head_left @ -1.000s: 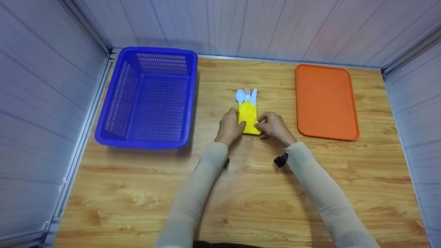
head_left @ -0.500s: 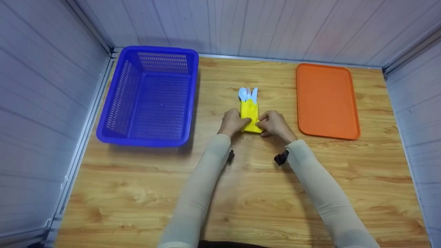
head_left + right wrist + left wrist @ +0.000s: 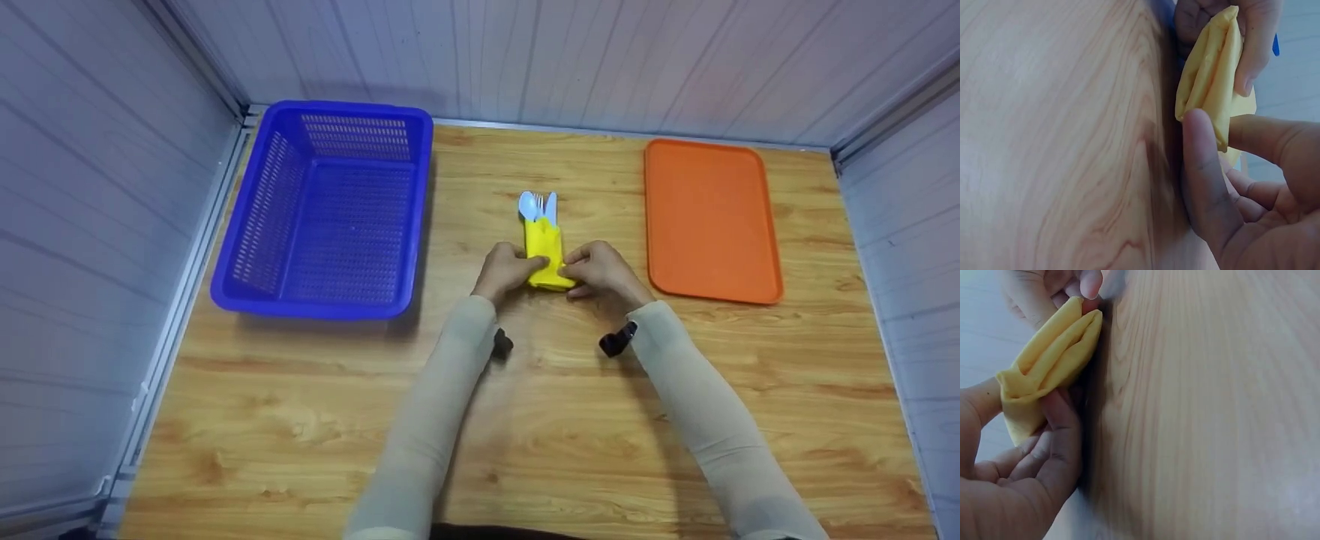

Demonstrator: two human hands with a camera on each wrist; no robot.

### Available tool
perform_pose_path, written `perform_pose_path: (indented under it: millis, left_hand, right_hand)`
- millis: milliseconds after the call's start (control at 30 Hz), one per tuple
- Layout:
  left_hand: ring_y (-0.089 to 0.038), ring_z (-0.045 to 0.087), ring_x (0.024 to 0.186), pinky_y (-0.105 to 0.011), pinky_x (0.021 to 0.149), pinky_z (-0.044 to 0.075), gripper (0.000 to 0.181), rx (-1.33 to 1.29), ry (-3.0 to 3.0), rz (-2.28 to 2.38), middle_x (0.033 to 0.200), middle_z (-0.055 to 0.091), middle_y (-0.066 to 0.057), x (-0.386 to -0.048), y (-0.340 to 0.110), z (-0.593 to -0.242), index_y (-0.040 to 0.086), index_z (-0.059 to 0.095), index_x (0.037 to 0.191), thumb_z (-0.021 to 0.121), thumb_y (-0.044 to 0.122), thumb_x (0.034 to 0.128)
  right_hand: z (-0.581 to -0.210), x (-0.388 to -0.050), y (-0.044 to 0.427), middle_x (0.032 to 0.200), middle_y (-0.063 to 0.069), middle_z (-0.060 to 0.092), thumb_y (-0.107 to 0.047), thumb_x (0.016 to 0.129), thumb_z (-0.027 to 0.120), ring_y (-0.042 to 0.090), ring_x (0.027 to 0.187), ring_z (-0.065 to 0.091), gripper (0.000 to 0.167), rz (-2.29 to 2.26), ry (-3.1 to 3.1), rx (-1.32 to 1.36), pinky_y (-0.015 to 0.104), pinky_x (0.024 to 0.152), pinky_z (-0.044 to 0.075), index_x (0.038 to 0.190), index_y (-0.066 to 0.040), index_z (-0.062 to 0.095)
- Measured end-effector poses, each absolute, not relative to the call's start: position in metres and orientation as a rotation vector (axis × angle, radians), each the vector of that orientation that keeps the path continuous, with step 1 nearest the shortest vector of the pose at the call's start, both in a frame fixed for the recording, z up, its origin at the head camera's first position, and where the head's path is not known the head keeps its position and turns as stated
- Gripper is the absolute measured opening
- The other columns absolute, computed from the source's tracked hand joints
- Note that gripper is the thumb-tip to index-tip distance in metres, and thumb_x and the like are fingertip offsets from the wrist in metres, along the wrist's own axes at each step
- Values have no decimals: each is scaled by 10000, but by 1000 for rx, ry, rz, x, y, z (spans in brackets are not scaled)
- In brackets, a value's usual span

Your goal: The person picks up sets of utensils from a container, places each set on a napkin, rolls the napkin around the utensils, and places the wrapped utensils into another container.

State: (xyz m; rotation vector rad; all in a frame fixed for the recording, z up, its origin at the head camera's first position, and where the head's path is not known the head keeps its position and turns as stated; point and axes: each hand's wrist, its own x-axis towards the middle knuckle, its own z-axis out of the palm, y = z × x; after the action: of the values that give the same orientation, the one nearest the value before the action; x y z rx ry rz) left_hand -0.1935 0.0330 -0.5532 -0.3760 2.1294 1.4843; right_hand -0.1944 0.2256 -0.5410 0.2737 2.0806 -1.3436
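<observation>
In the head view a folded yellow napkin (image 3: 544,241) lies mid-table, with the heads of a pale spoon (image 3: 528,205), a fork (image 3: 539,202) and a knife (image 3: 551,209) sticking out of its far end. My left hand (image 3: 507,271) grips its left side, thumb on top. On the near right corner, my right hand (image 3: 604,271) pinches the cloth between thumb and fingers. The left wrist view shows the napkin's folded near end (image 3: 1053,354) with layers slightly parted. Both hands also appear around the cloth (image 3: 1216,73) in the right wrist view. The cutlery handles are hidden inside.
A blue perforated basket (image 3: 421,225) stands at the left on the wooden table (image 3: 525,435). To the right lies a flat orange tray (image 3: 709,225). Pale panels (image 3: 525,60) wall the table at the back and both sides.
The napkin has shifted slightly right, and its near end looks more bunched. My left hand has moved a little right with its thumb further over the cloth. The knife leans closer to the fork.
</observation>
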Motion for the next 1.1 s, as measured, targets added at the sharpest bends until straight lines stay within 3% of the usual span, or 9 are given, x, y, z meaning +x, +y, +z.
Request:
perform_pose_path:
  millis: [133,333,500,633,800,1100]
  left_hand:
    - [-158,556,840,-253,695,468,357,-388,2043,1572,1008,608,-66,-191,31,-555,36,622,1077,755,310,891]
    - [-146,574,905,-251,774,493,490,-416,1962,1644,1062,603,-47,-187,29,-558,-12,617,1266,737,300,909]
    - [-167,634,856,-277,753,543,396,-314,1788,1867,1028,678,-93,-178,22,-558,-28,654,1235,710,225,936]
    - [-245,695,967,-340,832,572,387,-221,1558,2060,1073,717,-140,-169,15,-554,-43,623,1271,693,164,952]
    - [-290,678,1061,-379,899,551,419,-135,1404,2154,1141,706,-162,-160,10,-549,-27,592,1329,684,148,960]
    - [-325,657,1108,-407,928,535,422,-59,1278,2250,1202,675,-201,-154,9,-551,-62,546,1352,653,91,973]
  right_hand:
    - [-543,-192,227,1151,212,566,-93,960,666,247,727,709,361,-1421,2008,293,381,722,603,1263,87,586]
    - [-548,-184,226,1088,175,597,-100,953,681,222,713,685,354,-1544,1965,317,388,699,605,1248,67,578]
    - [-547,-171,227,994,143,652,-101,948,692,211,691,671,353,-1686,1996,218,430,700,604,1235,75,585]
    - [-542,-159,229,988,158,680,-160,937,723,226,753,676,351,-1754,2074,106,485,746,588,1197,53,622]
    - [-534,-148,229,995,149,680,-185,920,749,197,845,661,362,-1801,2135,18,413,782,582,1173,50,640]
    - [-532,-142,229,976,140,671,-130,934,723,168,823,652,292,-1882,2118,-99,350,764,571,1133,67,640]
